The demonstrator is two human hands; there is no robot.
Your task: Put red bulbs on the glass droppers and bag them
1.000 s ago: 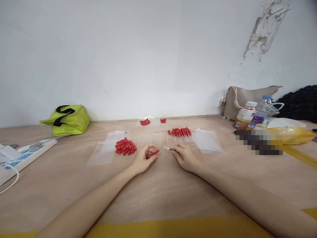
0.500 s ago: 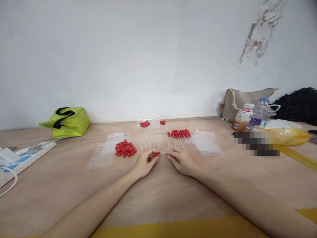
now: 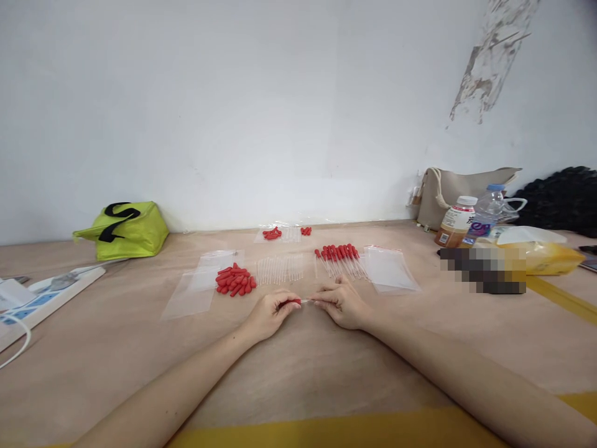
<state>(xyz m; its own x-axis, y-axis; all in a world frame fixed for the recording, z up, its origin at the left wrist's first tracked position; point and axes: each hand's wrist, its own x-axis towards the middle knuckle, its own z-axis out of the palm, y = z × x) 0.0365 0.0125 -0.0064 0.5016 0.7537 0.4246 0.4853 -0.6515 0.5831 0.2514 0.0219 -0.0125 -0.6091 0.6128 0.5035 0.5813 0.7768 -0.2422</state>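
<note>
My left hand is closed on a red rubber dropper bulb, most of it hidden by the fingers. My right hand pinches a thin clear glass dropper tube, whose end meets the bulb's mouth. How deep the tube sits in the bulb I cannot tell. Beyond my left hand lies a heap of loose red bulbs. A row of bare glass tubes lies behind the gap between my hands. Past my right hand, droppers with red bulbs lie side by side.
Clear plastic bags lie at the left and right. Farther back is a bag with tubes and bulbs. A lime-green bag and a power strip stand left; bottles and a tissue pack stand right.
Both hands have come slightly nearer to me. The bulb and tube, tilted and at an angle before, now lie level in one line.
</note>
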